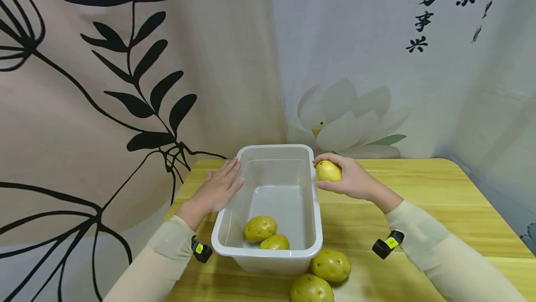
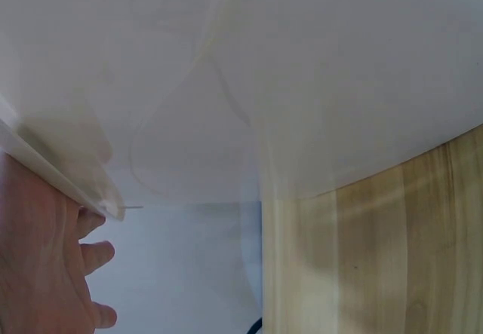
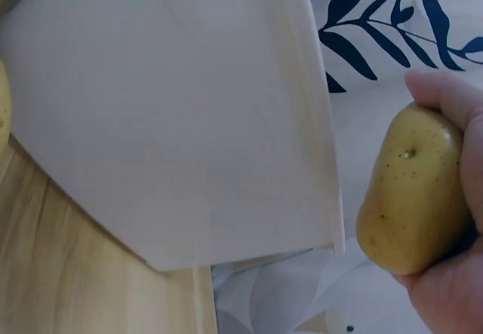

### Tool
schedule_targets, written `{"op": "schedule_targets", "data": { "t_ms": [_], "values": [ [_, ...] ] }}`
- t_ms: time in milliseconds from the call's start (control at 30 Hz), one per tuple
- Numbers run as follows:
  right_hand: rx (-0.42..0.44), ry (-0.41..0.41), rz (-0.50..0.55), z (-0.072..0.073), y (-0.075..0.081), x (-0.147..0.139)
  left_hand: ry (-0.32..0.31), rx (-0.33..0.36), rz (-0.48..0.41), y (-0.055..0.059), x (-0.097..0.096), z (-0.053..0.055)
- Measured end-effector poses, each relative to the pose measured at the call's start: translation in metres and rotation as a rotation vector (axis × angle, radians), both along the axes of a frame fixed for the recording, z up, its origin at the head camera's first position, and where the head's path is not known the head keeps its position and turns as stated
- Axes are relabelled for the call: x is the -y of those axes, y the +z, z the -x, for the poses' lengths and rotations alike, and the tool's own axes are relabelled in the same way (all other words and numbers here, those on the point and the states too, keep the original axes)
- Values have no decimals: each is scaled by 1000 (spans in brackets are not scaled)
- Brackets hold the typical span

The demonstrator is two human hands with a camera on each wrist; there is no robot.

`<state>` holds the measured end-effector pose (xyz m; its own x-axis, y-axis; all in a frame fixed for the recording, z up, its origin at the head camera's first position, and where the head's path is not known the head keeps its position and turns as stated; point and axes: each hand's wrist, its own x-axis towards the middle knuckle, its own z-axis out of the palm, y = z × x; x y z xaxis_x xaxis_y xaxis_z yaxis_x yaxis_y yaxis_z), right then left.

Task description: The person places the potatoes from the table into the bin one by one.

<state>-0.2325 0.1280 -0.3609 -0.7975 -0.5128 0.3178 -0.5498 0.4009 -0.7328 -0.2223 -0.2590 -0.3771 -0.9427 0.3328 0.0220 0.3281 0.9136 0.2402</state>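
A white plastic basin [image 1: 268, 253] stands on the wooden table, with two potatoes [image 1: 260, 229] lying at its near end. My left hand [image 1: 217, 185] rests on the basin's left rim, fingers extended; in the left wrist view the hand [image 2: 41, 258] lies along the rim with its fingertips past the edge. My right hand [image 1: 353, 178] grips a yellow potato [image 1: 328, 171] just outside the basin's right rim. The right wrist view shows that potato [image 3: 415, 191] between thumb and fingers, beside the basin's outer wall [image 3: 173, 123].
Two more potatoes, one [image 1: 331, 265] against the basin's near right corner and another [image 1: 311, 288] nearer me, lie on the wooden table [image 1: 418, 227]. Behind the table hangs a printed curtain [image 1: 226, 60] with dark leaves and a lotus.
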Motion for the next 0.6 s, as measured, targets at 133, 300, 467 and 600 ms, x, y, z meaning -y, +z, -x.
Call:
{"op": "schedule_targets", "data": {
  "t_ms": [133, 300, 467, 600],
  "values": [
    [-22, 32, -15, 1, 8, 11, 1, -11, 0, -2, 1, 0],
    [-29, 78, -24, 3, 16, 23, 2, -21, 2, -3, 2, 0],
    [-28, 107, -38, 7, 25, 34, 9, -17, 0, -3, 2, 1],
    [-17, 136, -45, 11, 32, 45, 15, -16, -4, -4, 2, 1]
  ]
}}
